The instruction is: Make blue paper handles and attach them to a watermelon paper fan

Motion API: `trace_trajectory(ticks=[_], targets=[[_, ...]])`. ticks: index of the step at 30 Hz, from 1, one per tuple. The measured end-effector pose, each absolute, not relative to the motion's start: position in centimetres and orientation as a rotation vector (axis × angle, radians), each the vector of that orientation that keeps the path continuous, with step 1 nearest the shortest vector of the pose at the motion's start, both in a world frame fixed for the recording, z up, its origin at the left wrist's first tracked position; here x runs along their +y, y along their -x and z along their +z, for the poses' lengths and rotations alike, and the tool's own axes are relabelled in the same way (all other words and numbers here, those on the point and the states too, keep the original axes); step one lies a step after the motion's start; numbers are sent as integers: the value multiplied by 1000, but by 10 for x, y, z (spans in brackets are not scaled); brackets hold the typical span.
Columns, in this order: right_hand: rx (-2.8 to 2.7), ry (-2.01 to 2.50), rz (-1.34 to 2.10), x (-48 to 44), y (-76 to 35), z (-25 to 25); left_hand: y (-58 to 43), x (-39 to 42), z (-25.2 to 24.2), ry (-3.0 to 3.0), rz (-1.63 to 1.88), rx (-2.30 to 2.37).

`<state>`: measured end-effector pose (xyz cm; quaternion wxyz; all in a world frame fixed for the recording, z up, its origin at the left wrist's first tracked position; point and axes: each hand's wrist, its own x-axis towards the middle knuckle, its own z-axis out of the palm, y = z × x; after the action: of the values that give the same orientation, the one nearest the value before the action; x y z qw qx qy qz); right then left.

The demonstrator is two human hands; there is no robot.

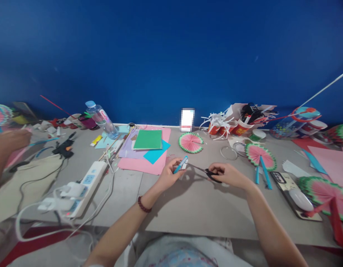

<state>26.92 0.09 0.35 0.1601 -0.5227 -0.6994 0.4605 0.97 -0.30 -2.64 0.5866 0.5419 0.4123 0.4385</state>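
A: Left grip [172, 173], what state?
B: Clenched. Thumb and fingers pinch a light-blue paper strip [180, 165], tilted, held above the counter [188, 211]. Dark beaded bracelet [144, 204] on the wrist behind it.

A: And the right grip [220, 173]?
B: Grasping black-handled scissors [207, 171], fingers around the handles. Blades point left, toward the strip. Whether the tips touch it, I cannot tell.

A: Beyond the two grips?
B: Round pleated paper fan [191, 142], pink with green rim, lying near. Ahead and left of the left grip: green paper [147, 139], overlapping a bright-blue sheet [157, 154], with a pink sheet [142, 167] underneath.

A: Right of the right grip?
B: Thin metal ring [228, 152] near, slightly forward. Farther right, a pleated fan with blue sticks [261, 157]. Well to the right, a phone [281, 185], white computer mouse [300, 199] resting on it.

A: Left of the left grip?
B: White power strip [89, 189], plugs seated. Beyond that, a clear plastic bottle [102, 118], blue cap. Farthest left, a co-worker's hand [14, 142].
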Motion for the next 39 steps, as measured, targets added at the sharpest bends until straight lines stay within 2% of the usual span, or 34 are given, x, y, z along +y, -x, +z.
trace_trajectory(ticks=[39], targets=[[-2011,1462,1365,1,-270,5,-9,-3,-27,-1285,984,958]])
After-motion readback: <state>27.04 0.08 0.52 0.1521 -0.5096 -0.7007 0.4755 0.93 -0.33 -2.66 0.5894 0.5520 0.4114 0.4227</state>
